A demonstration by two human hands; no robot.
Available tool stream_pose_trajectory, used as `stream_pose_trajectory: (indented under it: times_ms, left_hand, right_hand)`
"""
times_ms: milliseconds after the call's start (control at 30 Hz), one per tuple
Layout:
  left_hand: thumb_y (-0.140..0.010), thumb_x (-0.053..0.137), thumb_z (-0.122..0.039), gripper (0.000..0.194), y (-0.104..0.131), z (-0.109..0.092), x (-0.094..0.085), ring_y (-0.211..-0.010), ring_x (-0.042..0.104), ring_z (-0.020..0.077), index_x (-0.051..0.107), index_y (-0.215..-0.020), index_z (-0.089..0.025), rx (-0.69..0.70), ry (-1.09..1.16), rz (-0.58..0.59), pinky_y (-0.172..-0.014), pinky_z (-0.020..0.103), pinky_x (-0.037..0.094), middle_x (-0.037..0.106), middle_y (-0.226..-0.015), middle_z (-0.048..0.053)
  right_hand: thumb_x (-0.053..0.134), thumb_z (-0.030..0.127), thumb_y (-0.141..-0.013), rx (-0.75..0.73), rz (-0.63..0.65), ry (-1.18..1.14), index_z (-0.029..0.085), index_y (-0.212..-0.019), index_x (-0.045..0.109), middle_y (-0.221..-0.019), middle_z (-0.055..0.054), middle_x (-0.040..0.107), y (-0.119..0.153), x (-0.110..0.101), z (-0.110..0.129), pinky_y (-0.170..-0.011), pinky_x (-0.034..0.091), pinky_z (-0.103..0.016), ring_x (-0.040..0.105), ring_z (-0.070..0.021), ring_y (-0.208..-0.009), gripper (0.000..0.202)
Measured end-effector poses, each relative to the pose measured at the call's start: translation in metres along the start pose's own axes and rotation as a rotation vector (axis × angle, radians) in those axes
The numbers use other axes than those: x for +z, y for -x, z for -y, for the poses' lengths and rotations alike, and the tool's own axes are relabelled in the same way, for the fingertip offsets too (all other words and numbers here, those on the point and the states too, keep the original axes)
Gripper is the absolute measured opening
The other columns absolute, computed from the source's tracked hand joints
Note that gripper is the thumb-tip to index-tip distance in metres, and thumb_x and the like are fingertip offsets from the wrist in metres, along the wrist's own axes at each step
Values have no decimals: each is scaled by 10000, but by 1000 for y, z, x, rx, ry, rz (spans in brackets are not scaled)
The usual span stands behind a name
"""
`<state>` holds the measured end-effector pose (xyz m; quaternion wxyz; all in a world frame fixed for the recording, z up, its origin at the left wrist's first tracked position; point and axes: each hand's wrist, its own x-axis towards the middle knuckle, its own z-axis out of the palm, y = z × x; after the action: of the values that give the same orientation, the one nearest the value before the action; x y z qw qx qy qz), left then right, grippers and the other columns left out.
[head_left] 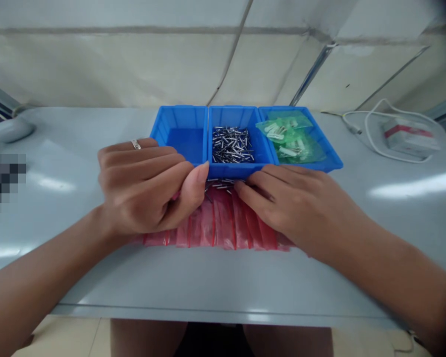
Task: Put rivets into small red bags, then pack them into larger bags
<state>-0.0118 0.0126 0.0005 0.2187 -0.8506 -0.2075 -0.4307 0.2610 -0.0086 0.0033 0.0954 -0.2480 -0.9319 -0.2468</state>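
My left hand is curled closed with a ring on one finger, its thumb lying along the bent fingers. A sliver of pink shows beside that thumb; whatever the fingers hold is hidden. My right hand bends down at the front of the blue bins, fingertips together at a small heap of silvery rivets. I cannot see what is between those fingertips. Beneath both hands lies a row of overlapping pink zip bags. More loose rivets fill part of the middle blue bin.
The left blue bin has a bare floor. Green bags with white pieces lie in the right bin. A white cable and a white box with a red band are at the right; a grey rounded object is far left.
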Motion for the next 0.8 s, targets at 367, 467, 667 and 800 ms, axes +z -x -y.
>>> stream_pose_trajectory:
  times_ms: [367, 467, 667, 800]
  left_hand:
    - [-1022, 654, -101, 411, -1, 0, -2, -483, 347, 87, 384, -741, -231, 9, -28, -7, -485, 322, 286, 397, -576, -65]
    - [-1044, 644, -123, 381, 0, -2, -5, -500, 364, 89, 432, -746, -231, -32, 6, 20, -513, 327, 317, 446, -591, -58]
    - [-1037, 821, -290, 200, 2, -7, -5, -577, 616, 95, 709, -1129, -152, -64, 15, 52, -564, 286, 456, 652, -680, -61]
    - [-1030, 834, -220, 171, 2, -11, -2, -535, 608, 101, 697, -1130, -196, -101, -62, 79, -546, 289, 453, 641, -626, -77]
  right_hand:
    - [640, 41, -1065, 154, -289, -216, 208, -1107, 818, -1014, -9, 826, -5, -9, 6, -643, 529, -320, 758, -158, -868, 248]
    - [708, 89, -1055, 387, -401, -577, 264, -1131, 818, -1085, 9, 839, -8, -20, 9, -762, 642, -323, 785, -152, -920, 221]
    - [893, 200, -948, 686, -674, -1028, 309, -1021, 874, -1019, 38, 839, -12, -24, 6, -775, 717, -320, 800, -168, -866, 133]
    - [878, 130, -946, 715, -653, -1180, 299, -1037, 874, -1017, 60, 841, -12, -18, 6, -804, 721, -296, 806, -141, -900, 192]
